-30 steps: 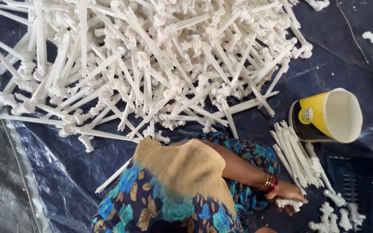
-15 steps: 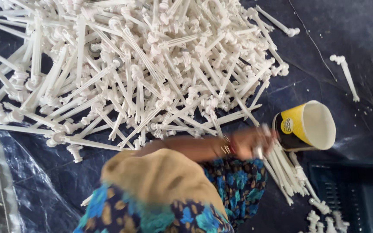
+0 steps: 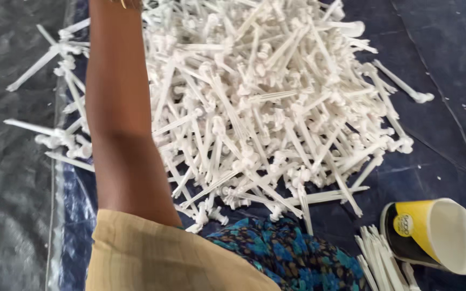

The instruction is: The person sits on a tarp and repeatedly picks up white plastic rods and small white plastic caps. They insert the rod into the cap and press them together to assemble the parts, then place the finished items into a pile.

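pile [image 3: 265, 108] – uncountable white sticks | cup [image 3: 432, 234] – one | fingers out of frame

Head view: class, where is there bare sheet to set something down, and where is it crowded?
Free: dark sheet right of the white stick pile; grey plastic left of the arm. Crowded: the pile itself, and the corner with the paper cup and sorted sticks.
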